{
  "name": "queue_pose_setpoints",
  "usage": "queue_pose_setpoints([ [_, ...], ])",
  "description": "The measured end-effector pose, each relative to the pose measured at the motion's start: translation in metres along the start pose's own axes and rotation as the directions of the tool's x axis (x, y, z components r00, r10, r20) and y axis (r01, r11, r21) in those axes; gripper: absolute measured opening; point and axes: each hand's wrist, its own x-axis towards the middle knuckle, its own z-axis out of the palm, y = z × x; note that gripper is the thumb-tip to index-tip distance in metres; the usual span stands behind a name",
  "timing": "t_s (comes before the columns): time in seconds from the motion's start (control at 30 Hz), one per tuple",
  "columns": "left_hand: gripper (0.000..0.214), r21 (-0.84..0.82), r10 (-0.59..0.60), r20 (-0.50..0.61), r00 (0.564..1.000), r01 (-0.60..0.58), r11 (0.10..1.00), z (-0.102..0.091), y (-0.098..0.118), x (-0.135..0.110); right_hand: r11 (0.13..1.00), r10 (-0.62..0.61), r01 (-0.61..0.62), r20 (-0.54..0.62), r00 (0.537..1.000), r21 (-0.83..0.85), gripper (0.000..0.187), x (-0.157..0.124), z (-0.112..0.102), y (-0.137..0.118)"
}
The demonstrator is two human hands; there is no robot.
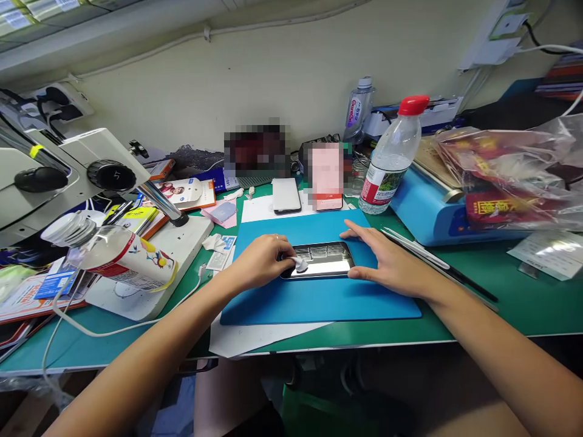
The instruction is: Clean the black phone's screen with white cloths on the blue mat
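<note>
A smartphone (325, 261) lies flat on a blue mat (319, 303), its dark glossy face reflecting the light above. My left hand (262, 261) is closed on a small white wipe (300, 264), which touches the left end of the phone. At the phone's right end rests my right hand (380, 258), thumb and fingers spread apart, the thumb by the near right corner and nothing held. Close behind the right wrist lie several thin tools, among them white tweezers (421, 252).
A microscope stand (168, 206) and a drink bottle (132, 258) are at the left. Behind the mat lie a white phone (286, 195) and a lit phone (327, 173). A red-capped bottle (387, 161) stands before a blue machine (428, 206) bearing a plastic bag (514, 176).
</note>
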Motion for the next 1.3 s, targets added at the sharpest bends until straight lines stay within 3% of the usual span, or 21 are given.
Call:
queue_pose_setpoints([
  [0.23, 0.013, 0.064, 0.037, 0.012, 0.999, -0.037, 0.997, 0.016, 0.026, 0.040, 0.982, 0.024, -0.015, -0.049, 0.998, 0.189, 0.100, -0.002, 0.000, 0.003],
  [0.47, 0.013, 0.018, 0.034, 0.062, 0.998, -0.035, 0.999, 0.032, 0.061, 0.077, 0.920, 0.104, -0.059, -0.098, 0.990, 0.387, 0.105, -0.003, 0.004, 0.011],
  [0.63, 0.012, 0.086, -0.002, 0.090, 0.996, -0.005, 0.996, 0.020, 0.051, 0.070, 0.903, 0.102, -0.049, -0.102, 0.990, 0.426, 0.102, -0.003, 0.005, 0.016],
  [0.83, 0.013, 0.066, -0.151, 0.122, 0.981, 0.144, 0.987, -0.008, 0.016, 0.026, 0.924, 0.107, -0.068, -0.083, 0.991, 0.376, 0.098, -0.004, 0.003, 0.011],
  [1.0, 0.012, 0.058, -0.197, 0.104, 0.975, 0.192, 0.980, -0.014, 0.011, -0.001, 0.935, 0.104, -0.071, -0.077, 0.992, 0.349, 0.102, -0.004, 0.001, 0.008],
  [1.13, 0.011, 0.073, -0.124, 0.099, 0.987, 0.117, 0.990, 0.001, 0.028, 0.013, 0.938, 0.100, -0.066, -0.082, 0.992, 0.341, 0.100, -0.003, 0.002, 0.008],
  [1.3, 0.015, 0.149, -0.039, 0.044, 0.998, 0.032, 0.988, 0.024, 0.061, 0.059, 0.939, 0.086, -0.044, -0.110, 0.990, 0.342, 0.106, -0.002, 0.005, 0.009],
])
